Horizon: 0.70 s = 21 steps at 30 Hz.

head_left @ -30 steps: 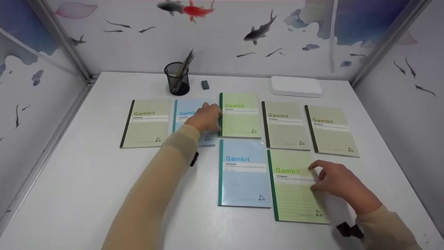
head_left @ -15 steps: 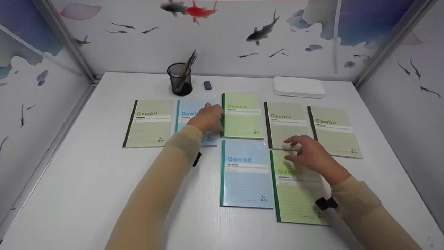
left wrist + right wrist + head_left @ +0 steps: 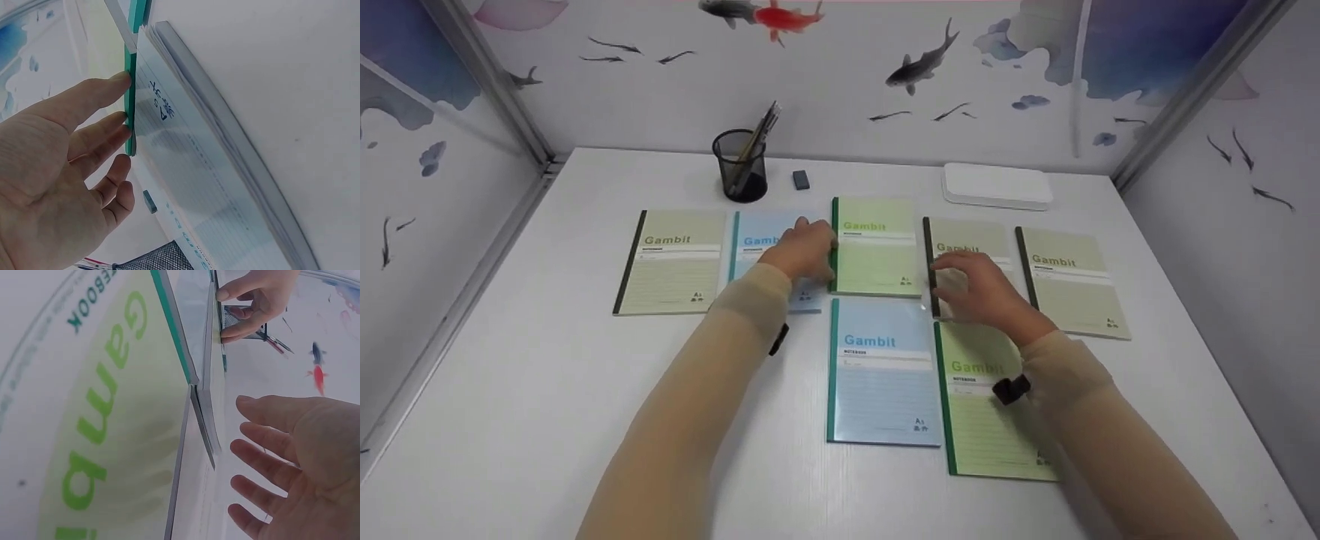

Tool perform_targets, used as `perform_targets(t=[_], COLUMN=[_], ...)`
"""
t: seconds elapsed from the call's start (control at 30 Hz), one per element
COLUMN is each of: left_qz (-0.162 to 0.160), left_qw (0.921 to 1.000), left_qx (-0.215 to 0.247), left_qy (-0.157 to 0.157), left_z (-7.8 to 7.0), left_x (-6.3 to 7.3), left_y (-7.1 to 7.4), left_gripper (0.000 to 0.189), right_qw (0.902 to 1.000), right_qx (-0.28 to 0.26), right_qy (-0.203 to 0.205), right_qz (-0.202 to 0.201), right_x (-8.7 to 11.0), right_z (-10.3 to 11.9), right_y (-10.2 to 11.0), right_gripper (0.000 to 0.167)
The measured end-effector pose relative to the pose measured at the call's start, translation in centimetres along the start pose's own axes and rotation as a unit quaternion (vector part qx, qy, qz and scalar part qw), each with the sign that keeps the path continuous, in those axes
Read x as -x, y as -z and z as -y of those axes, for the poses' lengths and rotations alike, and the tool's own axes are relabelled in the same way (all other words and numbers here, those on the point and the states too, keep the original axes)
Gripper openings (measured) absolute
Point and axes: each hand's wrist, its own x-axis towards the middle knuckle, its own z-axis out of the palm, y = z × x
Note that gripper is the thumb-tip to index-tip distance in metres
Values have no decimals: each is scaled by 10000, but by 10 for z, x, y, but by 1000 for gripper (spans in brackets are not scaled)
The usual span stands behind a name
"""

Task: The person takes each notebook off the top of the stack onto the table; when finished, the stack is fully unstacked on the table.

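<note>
My left hand [image 3: 802, 251] lies across a blue notebook [image 3: 746, 251], hiding part of its cover. Its thumb and fingertips touch the dark green spine of the upper green notebook [image 3: 877, 262]; the left wrist view shows those fingers extended against the spine [image 3: 130, 93]. My right hand [image 3: 979, 289], fingers spread and holding nothing, hovers over a beige notebook [image 3: 986, 234], its fingertips near that notebook's dark spine. Below lie a second blue notebook [image 3: 885, 397] and a second green notebook [image 3: 997, 442], the latter partly covered by my right forearm.
Two more beige notebooks lie at the row's ends, one on the left [image 3: 671, 277] and one on the right [image 3: 1076, 300]. Behind the row stand a mesh pen cup [image 3: 742, 169], a dark eraser [image 3: 801, 180] and a white case [image 3: 997, 187]. Printed panels enclose the white table.
My right hand has left the right edge of the lower green notebook and moved up and left over the beige notebook. My left hand stays at the upper green notebook's spine.
</note>
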Motion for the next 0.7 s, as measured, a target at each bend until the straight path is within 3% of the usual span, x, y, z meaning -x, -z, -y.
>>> perform_targets(t=[0.13,0.33,0.7], left_qz=[2,50,58], left_qw=[9999,10000,9999], left_qx=[-113,35,8], left_qy=[-54,32,108], left_z=[2,0,0], left_x=[0,0,0], left_y=[2,1,2], left_gripper=[56,60,60], right_qw=[9999,9987,9938], right_qx=[78,169,493], right_qy=[44,-220,-466], right_qz=[139,424,883], right_x=[-20,-47,-67], right_z=[3,-3,-10], right_y=[-3,-4,-2], right_gripper=[41,47,51])
